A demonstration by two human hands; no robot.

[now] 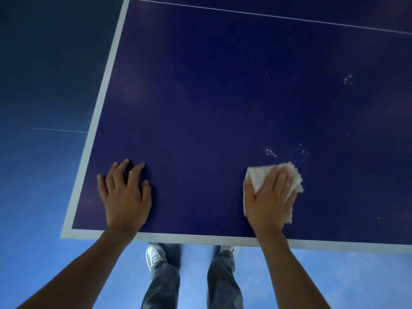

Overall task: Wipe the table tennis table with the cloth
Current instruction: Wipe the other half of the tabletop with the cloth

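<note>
Close to the near edge of the dark blue table tennis table (200,97), the right hand (269,199) lies on a crumpled white cloth (259,177) and presses it flat against the surface. Its fingers are spread and fairly straight over the fabric, with the thumb along the cloth's left side, so it is pressing rather than clenching. Cloth shows beyond the fingertips and along both sides of the palm.

The left hand (127,195) rests palm down on the bare table near the near left corner. Its fingers are released, splayed, and holding nothing. The two hands are well apart.

Just beyond the cloth, small glinting droplets (270,152) dot the surface, and another small cluster (347,79) sits farther toward the right edge. A broad white border line (104,90) runs along the left and near edges, and a thin white line (267,16) crosses the far part of the table.

Below the near edge are grey trousers (165,284) and white shoes (153,255) on a blue floor (44,175).
</note>
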